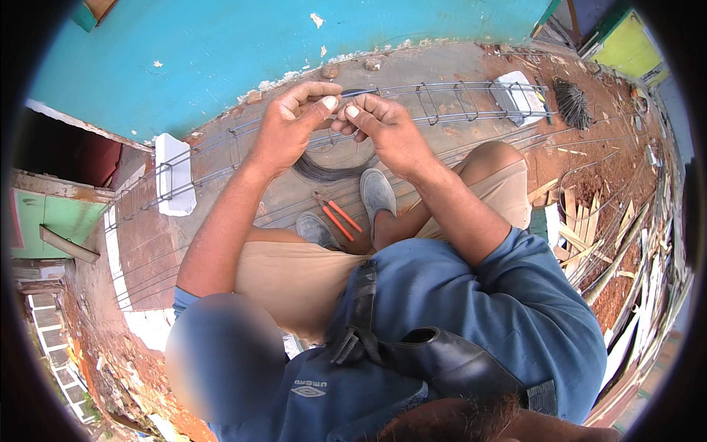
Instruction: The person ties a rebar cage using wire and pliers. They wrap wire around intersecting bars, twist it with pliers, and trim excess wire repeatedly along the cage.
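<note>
My left hand [294,118] and my right hand [387,131] meet in front of me, thumbs and fingertips pinched close together. Whatever sits between the fingertips is too fine to make out. Behind and below them runs a long cage of steel reinforcing bars [434,118] with bent square stirrups [423,103]. A coil of dark thin wire [317,173] lies on the ground under my hands. Closer to me, orange-handled pincers [341,219] rest between my grey shoes [378,193], touched by neither hand.
White blocks, one at the left [174,177] and one at the right [519,99], prop up the cage. More loose bars [471,151] lie along the ground. A bundle of dark wires [571,103] and split wood scraps [585,225] are at right. A blue wall [221,59] stands behind.
</note>
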Motion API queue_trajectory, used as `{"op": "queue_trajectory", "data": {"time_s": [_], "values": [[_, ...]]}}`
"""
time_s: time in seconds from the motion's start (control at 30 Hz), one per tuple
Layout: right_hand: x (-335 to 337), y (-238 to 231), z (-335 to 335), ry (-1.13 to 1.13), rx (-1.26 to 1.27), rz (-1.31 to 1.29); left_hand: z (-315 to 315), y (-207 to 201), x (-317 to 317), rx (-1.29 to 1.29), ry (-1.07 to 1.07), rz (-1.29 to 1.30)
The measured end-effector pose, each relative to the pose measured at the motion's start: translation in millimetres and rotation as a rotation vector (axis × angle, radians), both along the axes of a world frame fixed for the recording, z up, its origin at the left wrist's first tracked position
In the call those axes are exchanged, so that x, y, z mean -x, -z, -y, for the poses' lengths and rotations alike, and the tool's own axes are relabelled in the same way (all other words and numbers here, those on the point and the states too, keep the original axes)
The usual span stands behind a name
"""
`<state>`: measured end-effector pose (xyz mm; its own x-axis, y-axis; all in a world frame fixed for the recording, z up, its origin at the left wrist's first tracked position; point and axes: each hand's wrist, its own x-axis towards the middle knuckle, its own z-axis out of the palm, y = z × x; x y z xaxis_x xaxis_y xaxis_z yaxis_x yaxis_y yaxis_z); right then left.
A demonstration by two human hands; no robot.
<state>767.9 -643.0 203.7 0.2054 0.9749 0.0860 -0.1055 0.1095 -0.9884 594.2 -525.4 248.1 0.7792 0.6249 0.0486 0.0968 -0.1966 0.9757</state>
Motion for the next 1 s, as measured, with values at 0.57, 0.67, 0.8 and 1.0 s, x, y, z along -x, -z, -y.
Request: {"op": "queue_trajectory", "data": {"time_s": [0.57,0.67,0.8,1.0], "values": [[-3,-30,42,-0.265,-0.016,-0.463,25,-9,-4,0.226,0.139,0.16],[-1,-41,42,-0.358,0.006,-0.559,30,-15,3,0.27,0.117,0.213],[3,-52,19,-0.439,-0.002,-0.603,28,-26,4,0.191,0.012,0.311],[11,-62,-6,-0.439,0.03,-0.565,7,-32,19,-0.19,-0.176,0.225]]}}
